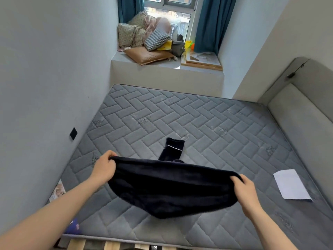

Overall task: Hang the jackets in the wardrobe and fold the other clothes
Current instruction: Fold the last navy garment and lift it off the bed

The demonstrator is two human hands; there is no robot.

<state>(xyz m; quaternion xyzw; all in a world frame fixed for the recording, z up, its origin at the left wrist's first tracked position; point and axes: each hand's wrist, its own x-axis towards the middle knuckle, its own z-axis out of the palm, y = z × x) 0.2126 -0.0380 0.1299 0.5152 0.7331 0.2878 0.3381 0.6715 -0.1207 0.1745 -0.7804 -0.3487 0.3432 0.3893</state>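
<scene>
**Dark garment held stretched over the mattress, fold in hand**

Grey quilted mattress [207, 123] fills most of the frame, its near edge running along the bottom above pale wooden slats [111, 247]. Just above that edge, at lower centre, the left hand [103, 167] and the right hand [247, 193] each grip one end of a dark fleece garment [171, 186], fingers curled over the top hem with the thumbs hidden behind the cloth. The body of the garment sags between them in a loose belly, seemingly clear of the mattress. One narrow part with a thin white line, a sleeve or a leg [173, 147], trails away up the frame and lies flat on the quilting.

The likely slip: that trailing part could drag and twist under the fold as the cloth is laid down, leaving a lump; and soft, sagging fleece may bunch unevenly if one hand lowers ahead of the other.

Room is generous. To the lower right a white sheet of paper [292, 184] lies near the right hand and could get swept or covered. At the left, the mattress edge meets the wall [45, 78] closely. At the right a padded headboard [302, 114] bounds it. Further up, bare mattress runs to the window ledge [162, 73], piled with cushions and bedding [144, 33]. No wardrobe is in view.
</scene>
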